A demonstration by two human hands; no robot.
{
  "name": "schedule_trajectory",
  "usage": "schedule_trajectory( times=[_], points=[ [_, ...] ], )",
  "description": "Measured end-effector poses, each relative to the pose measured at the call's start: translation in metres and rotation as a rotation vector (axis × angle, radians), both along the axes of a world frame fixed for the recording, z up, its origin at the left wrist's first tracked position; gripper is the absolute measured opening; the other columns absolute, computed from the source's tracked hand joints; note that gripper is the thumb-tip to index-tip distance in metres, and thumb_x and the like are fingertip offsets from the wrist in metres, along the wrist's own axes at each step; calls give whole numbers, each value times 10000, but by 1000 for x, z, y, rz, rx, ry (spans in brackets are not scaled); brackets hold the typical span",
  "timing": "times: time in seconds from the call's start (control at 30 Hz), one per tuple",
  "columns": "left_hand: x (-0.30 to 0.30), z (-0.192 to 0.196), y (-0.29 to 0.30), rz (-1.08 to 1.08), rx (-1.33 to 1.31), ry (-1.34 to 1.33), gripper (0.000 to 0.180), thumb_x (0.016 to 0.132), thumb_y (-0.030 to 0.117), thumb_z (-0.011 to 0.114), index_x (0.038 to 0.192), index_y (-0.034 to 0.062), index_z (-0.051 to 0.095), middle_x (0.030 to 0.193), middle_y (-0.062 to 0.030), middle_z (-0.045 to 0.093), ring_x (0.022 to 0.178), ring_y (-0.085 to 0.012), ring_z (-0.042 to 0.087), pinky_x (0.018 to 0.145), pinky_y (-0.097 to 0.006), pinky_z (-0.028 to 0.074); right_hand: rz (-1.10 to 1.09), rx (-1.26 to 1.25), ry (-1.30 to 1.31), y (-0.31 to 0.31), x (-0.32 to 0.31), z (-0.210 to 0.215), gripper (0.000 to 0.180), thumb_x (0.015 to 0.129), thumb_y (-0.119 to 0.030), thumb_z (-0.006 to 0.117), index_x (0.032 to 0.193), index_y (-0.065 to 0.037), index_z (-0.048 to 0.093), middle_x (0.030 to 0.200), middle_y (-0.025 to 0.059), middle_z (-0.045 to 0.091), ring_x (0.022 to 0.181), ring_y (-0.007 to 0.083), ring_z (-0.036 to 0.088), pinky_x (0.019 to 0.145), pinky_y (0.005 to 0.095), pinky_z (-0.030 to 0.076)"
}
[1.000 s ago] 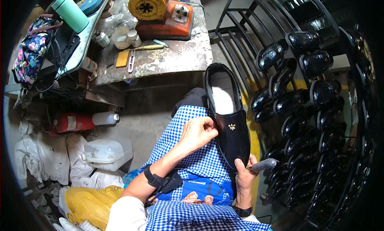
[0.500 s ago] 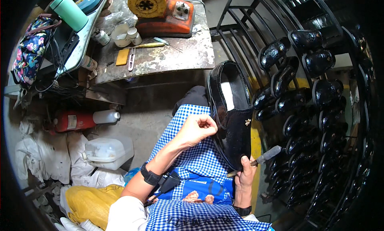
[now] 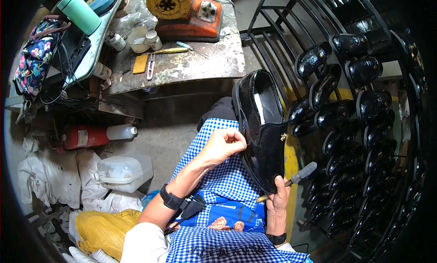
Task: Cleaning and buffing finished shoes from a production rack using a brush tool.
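Note:
A glossy black shoe (image 3: 260, 147) with a small gold ornament on its upper is tilted above my lap, its opening facing away from me and a white strip inside. My right hand (image 3: 278, 197) grips its near end, thumb on top. The same hand also keeps a thin tool (image 3: 301, 173) with a thick grey end and a yellowish tip. Against the shoe's left side, my left hand (image 3: 224, 147) is closed in a pinch. What lies between those fingertips is too small to make out.
Racks of black shoes (image 3: 334, 115) stand close on my right. Ahead is a worn workbench (image 3: 218, 58) with an orange machine (image 3: 195, 19), cups and a yellow block (image 3: 139, 65). On the left floor lie a red bottle (image 3: 86, 137), a translucent jug (image 3: 125, 172) and a yellow sack (image 3: 104, 231).
The shoe has rolled slightly to the left, so its opening looks narrower. The thin tool has tilted a little, with more of its yellowish tip showing. My left hand stays at the shoe's side.

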State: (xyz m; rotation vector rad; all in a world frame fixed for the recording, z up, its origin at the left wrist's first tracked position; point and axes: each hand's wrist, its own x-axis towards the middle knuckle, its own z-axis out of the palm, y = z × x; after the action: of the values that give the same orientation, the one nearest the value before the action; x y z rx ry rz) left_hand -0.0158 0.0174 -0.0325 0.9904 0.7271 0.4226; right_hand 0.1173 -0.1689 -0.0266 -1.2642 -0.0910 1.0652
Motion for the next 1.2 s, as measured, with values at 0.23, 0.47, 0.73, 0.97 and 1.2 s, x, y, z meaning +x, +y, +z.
schedule_trajectory(
  times=[0.23,0.47,0.73,0.97,1.2],
  points=[
    [-2,4,3,-23,-60,-29,39,750,58,571,740,36,603,696,-1,573,606,-60,500,552,-186,397,16,75,112,-1,1,-8,438,821,-200,589,1155,55,462,1076,172,573,933,247,602,824,366,506],
    [-4,-7,2,98,-221,-219,29,762,57,558,769,30,567,692,-10,540,597,-71,471,558,-195,388,-86,-5,201,-1,-3,-14,223,805,-221,617,907,-36,545,714,28,582,359,32,358,323,155,293],
    [-8,2,-20,151,252,69,87,822,76,582,877,10,592,782,-13,585,665,-63,541,609,-205,450,-244,-97,188,13,-8,-2,301,797,-215,627,998,-8,542,782,46,602,453,49,473,393,162,395],
    [-6,16,-19,258,783,231,75,784,56,624,844,16,602,764,-40,588,620,-87,545,561,-204,442,-24,70,54,8,0,5,446,777,-206,639,1114,52,499,1020,140,593,849,206,608,787,316,504],
    [-22,92,27,-174,1606,278,460,703,345,685,1009,20,573,921,-132,589,946,-290,555,895,-433,395,216,-23,-243,-11,59,32,425,620,-106,738,973,69,580,938,117,626,837,168,596,794,290,465]
  ],
)
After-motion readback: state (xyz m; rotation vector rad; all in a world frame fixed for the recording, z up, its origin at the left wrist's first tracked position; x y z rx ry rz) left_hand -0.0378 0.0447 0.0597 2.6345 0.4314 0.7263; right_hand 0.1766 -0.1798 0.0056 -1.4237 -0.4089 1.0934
